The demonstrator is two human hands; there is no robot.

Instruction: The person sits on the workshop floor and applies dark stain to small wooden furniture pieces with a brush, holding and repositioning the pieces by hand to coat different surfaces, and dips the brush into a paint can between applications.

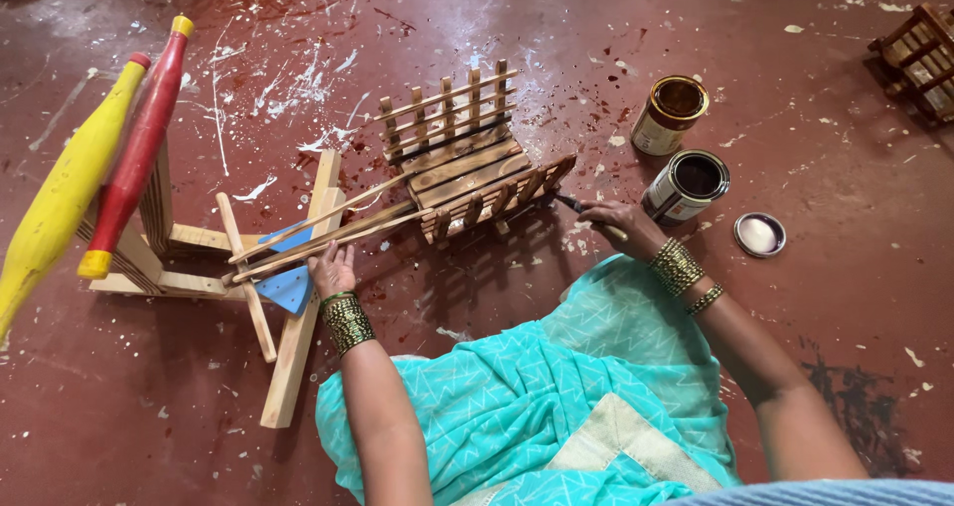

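Observation:
A small wooden toy cart (467, 163) with slatted sides lies on the red floor, its long shafts (318, 233) reaching left. My left hand (333, 265) grips those shafts near their end. My right hand (611, 220) holds a thin paintbrush (574, 205) whose tip touches the cart's right slatted side. Two open tins stand just right of that hand: a near one with dark paint (688, 183) and a brown one (670, 114) behind it.
A round tin lid (760, 235) lies right of the tins. A raw wooden frame (283, 297) with blue pieces lies at left, beside a stand holding a red club (139, 153) and a yellow club (60, 203). Another wooden cart (919, 59) sits far right.

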